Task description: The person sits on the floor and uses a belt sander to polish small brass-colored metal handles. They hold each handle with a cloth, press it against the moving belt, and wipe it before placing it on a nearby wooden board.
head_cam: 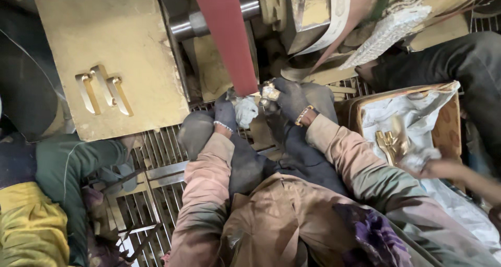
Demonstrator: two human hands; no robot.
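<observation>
Brass piece (270, 93) clamped in my right hand (290, 99), left hand (225, 112) gripping rag (245, 110); red belt (227, 37) at twelve o'clock, brass handles (103, 89) at ten.

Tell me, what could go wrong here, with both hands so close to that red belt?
The left hand and right hand press a small metal piece at the foot of the red belt. If the belt is running, fingers could slip onto it.

The white rag in the left hand lies beside the belt and might get pulled in.

Another person's hand reaches toward brass parts in the box close by; a bump could jolt the grip.
</observation>
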